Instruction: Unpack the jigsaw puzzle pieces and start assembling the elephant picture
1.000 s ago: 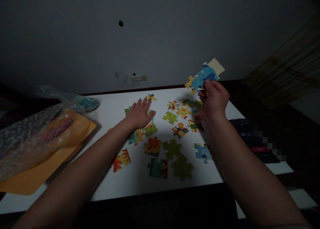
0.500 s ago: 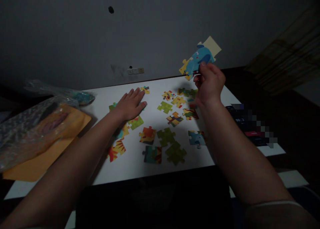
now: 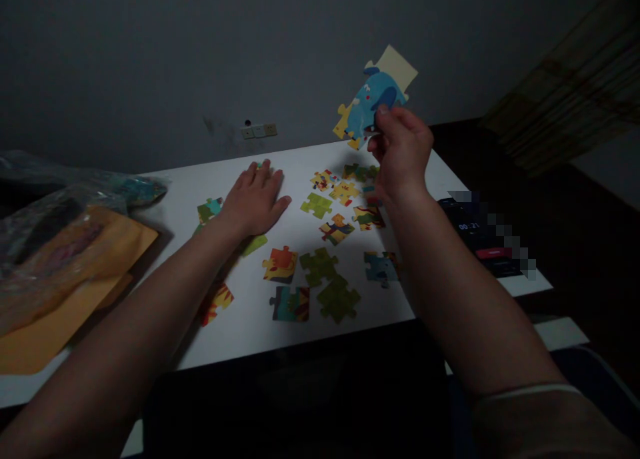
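My right hand (image 3: 403, 149) gripped the blue elephant puzzle section (image 3: 367, 105) between thumb and fingers, holding it raised above the far part of the white table (image 3: 240, 342). My left hand (image 3: 255, 202) was flat, palm down, fingers extended, partly covering puzzle pieces (image 3: 210, 207). Two green pieces (image 3: 339, 300) lay touching near the front edge, beside an orange piece (image 3: 281, 264).
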A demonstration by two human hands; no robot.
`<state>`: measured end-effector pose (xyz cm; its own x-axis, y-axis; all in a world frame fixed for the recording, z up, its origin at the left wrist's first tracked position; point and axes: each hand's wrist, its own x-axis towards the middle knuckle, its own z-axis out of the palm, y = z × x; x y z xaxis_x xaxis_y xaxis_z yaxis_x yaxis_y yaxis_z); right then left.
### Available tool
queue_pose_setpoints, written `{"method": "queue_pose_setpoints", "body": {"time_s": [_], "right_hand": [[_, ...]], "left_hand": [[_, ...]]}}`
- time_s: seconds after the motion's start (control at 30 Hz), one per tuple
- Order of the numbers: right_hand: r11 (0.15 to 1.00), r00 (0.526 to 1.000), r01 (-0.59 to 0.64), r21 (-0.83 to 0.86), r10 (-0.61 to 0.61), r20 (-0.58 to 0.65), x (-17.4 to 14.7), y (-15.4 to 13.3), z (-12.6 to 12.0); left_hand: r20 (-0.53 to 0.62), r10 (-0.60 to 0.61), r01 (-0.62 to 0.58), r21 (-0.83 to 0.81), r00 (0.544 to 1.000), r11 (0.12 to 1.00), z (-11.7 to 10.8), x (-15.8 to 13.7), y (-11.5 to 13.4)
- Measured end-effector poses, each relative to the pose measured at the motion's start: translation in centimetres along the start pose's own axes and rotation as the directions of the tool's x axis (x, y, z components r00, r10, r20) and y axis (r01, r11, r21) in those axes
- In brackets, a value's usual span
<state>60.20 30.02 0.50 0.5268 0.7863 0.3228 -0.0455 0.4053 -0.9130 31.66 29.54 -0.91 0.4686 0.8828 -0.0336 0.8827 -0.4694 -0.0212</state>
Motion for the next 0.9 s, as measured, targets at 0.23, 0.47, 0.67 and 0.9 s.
{"method": "queue_pose_setpoints", "body": {"time_s": [0.23, 0.47, 0.67, 0.9], "right_hand": [[0.999, 0.999, 0.048, 0.022, -0.048, -0.006, 0.5, 0.7, -0.3], [0.997, 0.997, 0.073, -0.016, -0.073, 0.002, -0.2, 0.5, 0.4], [0.994, 0.996, 0.083, -0.070, -0.081, 0.028, -0.8, 0.6, 0.6], [0.999, 0.999, 0.032, -0.030, -0.031, 0.029, -1.1, 0.5, 0.4]], "left_hand": [[-0.046, 0.511, -0.509, -0.199, 0.858, 0.837, -3.1, -4.6, 12.9], [0.016, 0.575, -0.542, -0.314, 0.818, 0.780, -0.9, -5.1, 16.7], [-0.026, 0.666, -0.600, -0.463, 0.745, 0.653, -1.1, -5.0, 16.7], [-0.068, 0.691, -0.597, -0.569, 0.720, 0.566, -0.5, -5.4, 17.2]]}}
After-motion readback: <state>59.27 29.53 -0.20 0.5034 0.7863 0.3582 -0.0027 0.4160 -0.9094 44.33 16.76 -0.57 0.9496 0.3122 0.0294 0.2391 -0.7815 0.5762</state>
